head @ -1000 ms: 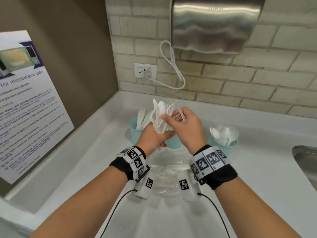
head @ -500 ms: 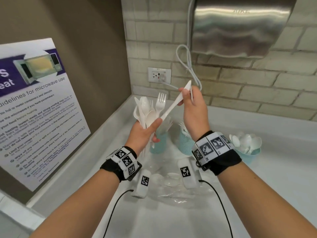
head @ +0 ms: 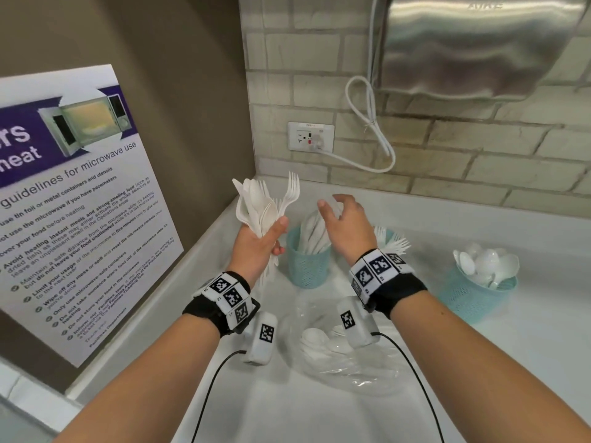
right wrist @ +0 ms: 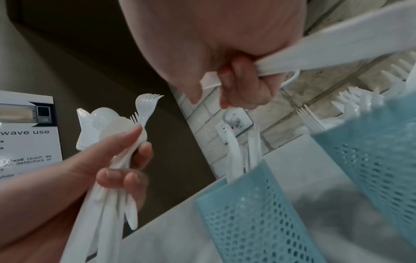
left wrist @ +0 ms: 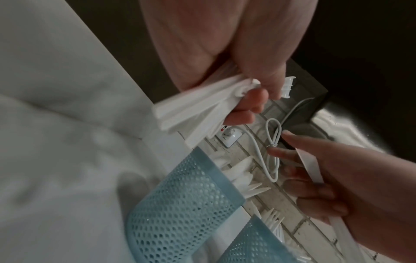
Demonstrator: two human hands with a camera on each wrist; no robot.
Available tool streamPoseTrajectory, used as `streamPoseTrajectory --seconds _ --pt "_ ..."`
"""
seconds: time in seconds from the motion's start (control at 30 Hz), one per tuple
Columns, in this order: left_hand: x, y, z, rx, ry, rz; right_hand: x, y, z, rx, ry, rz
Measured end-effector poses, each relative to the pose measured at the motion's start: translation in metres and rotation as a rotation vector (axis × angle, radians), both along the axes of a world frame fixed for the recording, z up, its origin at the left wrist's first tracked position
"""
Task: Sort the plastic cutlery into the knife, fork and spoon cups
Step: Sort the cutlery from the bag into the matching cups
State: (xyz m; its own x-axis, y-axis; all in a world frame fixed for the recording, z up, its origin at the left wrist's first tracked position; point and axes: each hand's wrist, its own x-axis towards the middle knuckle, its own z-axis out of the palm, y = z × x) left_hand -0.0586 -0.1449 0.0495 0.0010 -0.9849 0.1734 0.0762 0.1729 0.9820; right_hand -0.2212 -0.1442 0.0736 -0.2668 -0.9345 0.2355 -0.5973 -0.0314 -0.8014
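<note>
a mixed bundle of white plastic cutlery (head: pixel 265 207) is gripped in the left hand (head: pixel 256 247), fingers and thumb wrapped round the handles. the bundle is held roughly upright, long axis near-vertical, heads up and fanned toward the far left corner, handle ends hanging below the fist. fork tines and spoon bowls can be made out at the top; the exact count is hidden by overlap.

the right hand (head: pixel 347 227) is held above the knife cup (head: pixel 307 260), the leftmost teal mesh cup on the white counter (head: pixel 479 378). from the head view its fingers look loosely curled and the held piece is barely seen. in the right wrist view a single white knife (right wrist: pixel 337 46) is seen pinched by its handle between curled fingers and thumb; its long axis runs up and to the right in that view, its tip cut off by the frame edge.

knives stand upright in the knife cup. the fork cup (head: pixel 388 241) is mostly hidden behind the right wrist, only tines and a strip of rim showing. the spoon cup (head: pixel 473 292) stands well apart at the right, bowls up.

a clear plastic bag (head: pixel 345 356) with more white cutlery lies near, between the wrists; its contents are blurred.
</note>
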Motion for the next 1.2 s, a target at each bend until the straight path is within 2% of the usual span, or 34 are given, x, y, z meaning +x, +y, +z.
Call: streamPoseTrajectory --seconds 0.13,0.23,0.33,0.47,0.53,0.57,0.63,0.7,0.8,0.87,0.97,1.03,1.07,1.17,1.2 --pt "0.001 0.0 -0.002 0.007 -0.026 -0.017 0.0 0.001 0.023 -0.238 -0.211 0.015" --pt "0.002 -0.001 0.0 0.002 -0.063 -0.026 0.005 0.0 0.033 -0.357 -0.204 0.01" --pt "0.009 -0.009 -0.002 -0.002 -0.048 -0.047 0.018 -0.014 0.024 -0.319 -0.225 0.074" --pt "0.007 -0.007 0.002 0.007 -0.032 -0.082 0.014 -0.028 -0.006 -0.079 -0.129 0.102" --pt "0.005 -0.006 0.002 0.011 -0.048 -0.083 0.014 -0.025 -0.009 0.027 -0.106 0.058" --pt "0.004 -0.005 0.002 0.009 -0.052 -0.084 0.014 -0.023 -0.007 0.005 -0.101 0.011" --pt "0.001 -0.006 0.002 0.012 -0.042 -0.078 0.019 -0.011 0.005 -0.173 -0.14 -0.03" --pt "-0.002 -0.008 0.002 0.002 -0.045 -0.069 0.032 0.004 0.018 -0.307 -0.188 0.048" --pt "-0.014 -0.008 0.006 -0.036 -0.069 -0.05 0.055 0.021 0.026 -0.287 -0.164 0.185" --pt "-0.02 -0.006 0.01 -0.042 -0.012 -0.032 0.064 0.023 0.025 -0.283 -0.102 0.163" --pt "-0.023 -0.008 0.014 0.031 0.158 -0.062 0.067 0.021 0.021 -0.276 -0.14 0.105" --pt "-0.021 -0.008 0.012 0.023 0.171 -0.07 0.065 0.022 0.021 -0.282 -0.145 0.092" --pt "-0.021 -0.009 0.012 0.032 0.166 -0.06 0.065 0.022 0.022 -0.288 -0.139 0.091" --pt "-0.021 -0.013 0.005 -0.06 -0.133 -0.01 0.063 0.026 0.03 -0.309 -0.154 0.1" --pt "-0.021 -0.015 0.002 -0.073 -0.174 -0.01 0.063 0.028 0.034 -0.327 -0.16 0.098"
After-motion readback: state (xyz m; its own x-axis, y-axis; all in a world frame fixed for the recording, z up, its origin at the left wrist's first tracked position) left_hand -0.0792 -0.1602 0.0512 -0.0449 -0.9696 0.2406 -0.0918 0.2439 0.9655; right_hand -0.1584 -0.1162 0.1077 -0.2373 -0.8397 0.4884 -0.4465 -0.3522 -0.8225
